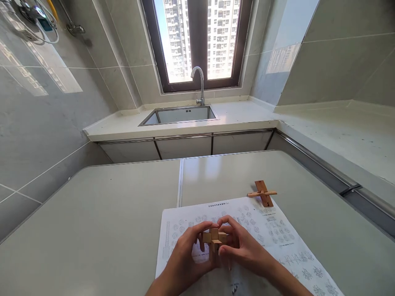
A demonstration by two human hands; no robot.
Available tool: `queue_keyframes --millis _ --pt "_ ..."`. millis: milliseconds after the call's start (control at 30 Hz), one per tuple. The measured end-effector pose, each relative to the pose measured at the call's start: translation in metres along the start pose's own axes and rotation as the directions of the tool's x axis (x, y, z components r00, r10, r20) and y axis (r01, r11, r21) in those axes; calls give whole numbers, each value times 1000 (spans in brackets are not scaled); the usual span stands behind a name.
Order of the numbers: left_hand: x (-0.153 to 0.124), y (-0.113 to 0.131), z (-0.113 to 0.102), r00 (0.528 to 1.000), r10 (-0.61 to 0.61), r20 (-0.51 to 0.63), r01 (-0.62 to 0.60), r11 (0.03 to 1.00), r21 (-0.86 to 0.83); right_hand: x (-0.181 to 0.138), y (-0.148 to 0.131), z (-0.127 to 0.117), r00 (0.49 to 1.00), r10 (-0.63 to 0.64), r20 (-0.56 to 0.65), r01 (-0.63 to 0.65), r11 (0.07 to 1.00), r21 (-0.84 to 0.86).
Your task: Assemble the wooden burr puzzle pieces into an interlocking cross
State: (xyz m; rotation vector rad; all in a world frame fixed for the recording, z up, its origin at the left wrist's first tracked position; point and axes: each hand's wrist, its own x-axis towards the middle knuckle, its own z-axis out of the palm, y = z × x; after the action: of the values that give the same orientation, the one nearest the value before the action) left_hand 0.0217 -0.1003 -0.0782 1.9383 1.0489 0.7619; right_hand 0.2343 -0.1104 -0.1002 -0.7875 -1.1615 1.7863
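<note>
Wooden blocks, pale and notched, make up the interlocking puzzle (214,239) that both hands hold just above the instruction sheet (277,238). The left hand (182,257) has its fingers (193,230) curled over the puzzle's left and upper side, clamped on it; the right hand (243,246) grips the other side, its fingers (226,224) pressed onto the top and right blocks. So the puzzle sits between the two sets of fingers, with the thumbs coming in from below and hiding its near face.

The likeliest trouble, to my eye, is the assembly falling apart. The blocks seem held together mostly by finger pressure, and if either hand eases off while a piece is only partly seated, that piece could slide out and drop onto the sheet. A push at a slight angle might also jam a notch. How many pieces are already locked cannot be told, since the fingers cover much of the puzzle.

Beyond the right fingers, well apart from them, two crossed wooden pieces (263,193) lie on the counter (92,213) at the sheet's far corner. A loose sheet like this may shift under a resting wrist. Far beyond the fingers are a sink (182,115) and faucet (199,84) beneath a window (197,41).
</note>
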Motion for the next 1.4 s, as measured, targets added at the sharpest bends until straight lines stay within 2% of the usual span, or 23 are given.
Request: queue_keyframes --millis 100,200,267,367,500,567,633,733,833,900,1000,1133,1267,1400 --pt "1 1 -1 999 -37 -21 36 999 -11 0 0 3 999 -47 -20 45 997 -57" --pt "3 4 -5 994 -95 -61 91 993 -71 -1 2 4 995 -89 -49 76 972 -221" --pt "4 7 -8 992 -117 -46 111 986 -121 -1 4 3 986 -141 -92 91 908 -409" --pt "4 9 -9 992 -128 -2 125 971 -204 -3 7 -1 966 -235 -104 114 755 -645" --pt "3 11 -8 992 -119 53 128 957 -262 -6 9 -4 955 -295 -43 156 619 -770" --pt "4 13 -8 992 -114 62 126 953 -274 -6 10 -4 958 -285 -36 149 600 -786" --pt "4 14 -7 992 -109 59 121 956 -266 -5 9 -2 967 -254 -32 143 642 -753" --pt "3 10 -5 995 -92 33 97 974 -206 -3 5 3 979 -203 -22 143 758 -637" --pt "0 1 -2 998 -46 -37 41 992 -118 -2 1 7 995 -96 -1 84 878 -472" --pt "-3 -6 1 996 -5 -89 -1 998 -63 -3 1 7 999 -46 19 50 921 -386" --pt "-7 -10 3 992 24 -120 -25 1000 -11 -3 5 6 999 -26 38 37 948 -315" --pt "-6 -4 2 995 -39 -91 35 999 -37 0 10 5 1000 1 24 4 977 -212" --pt "-2 -1 0 990 -126 -55 120 988 -98 5 9 5 996 67 -53 -66 997 30" --pt "1 -4 -3 981 -162 -109 139 971 -193 8 4 -3 968 163 -194 -95 944 317"
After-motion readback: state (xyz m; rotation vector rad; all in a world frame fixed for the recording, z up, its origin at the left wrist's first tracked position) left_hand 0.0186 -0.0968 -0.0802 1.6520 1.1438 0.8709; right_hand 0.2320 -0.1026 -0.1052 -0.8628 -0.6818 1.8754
